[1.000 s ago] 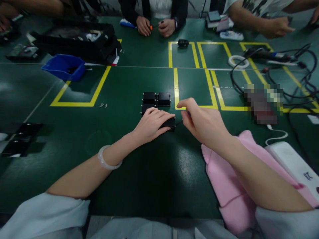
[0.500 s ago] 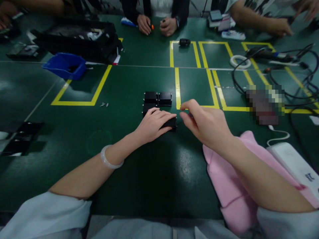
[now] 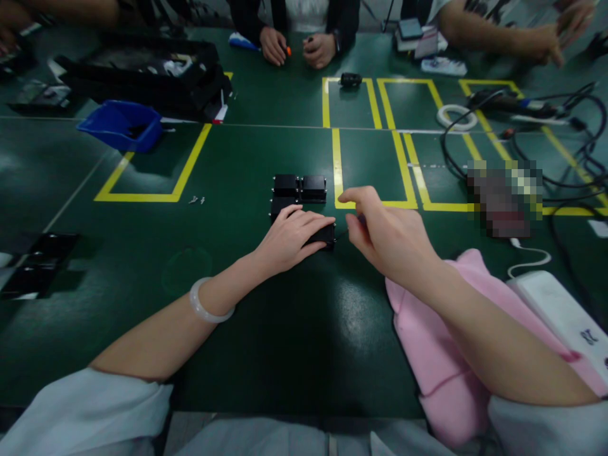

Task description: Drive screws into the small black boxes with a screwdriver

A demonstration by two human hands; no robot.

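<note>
My left hand [image 3: 295, 239] lies over a small black box [image 3: 323, 237] on the green table, fingers across its top and thumb along its near side. More black boxes of this kind, with small silver screw-like tips at their corners, stand against it: one box [image 3: 285, 184] at back left, another box [image 3: 314, 188] at back right, and a third box [image 3: 284, 206] partly under my fingers. Just right of the held box, my right hand [image 3: 389, 228] is curled, index finger and thumb apart. A thin dark tool [image 3: 342, 235] runs from it toward the box's right side; its grip is hidden.
Small screws [image 3: 197, 200] lie to the left. A blue bin [image 3: 124, 125] stands beside a large black tray [image 3: 142, 79]. A pink cloth [image 3: 437, 342], white power bank [image 3: 560, 310] and cables [image 3: 517, 152] lie right. Across the table are other people's hands [image 3: 319, 50].
My right index finger has lifted and spread away from the thumb. My left hand stays on the box. At the far right, another person's hands have moved together.
</note>
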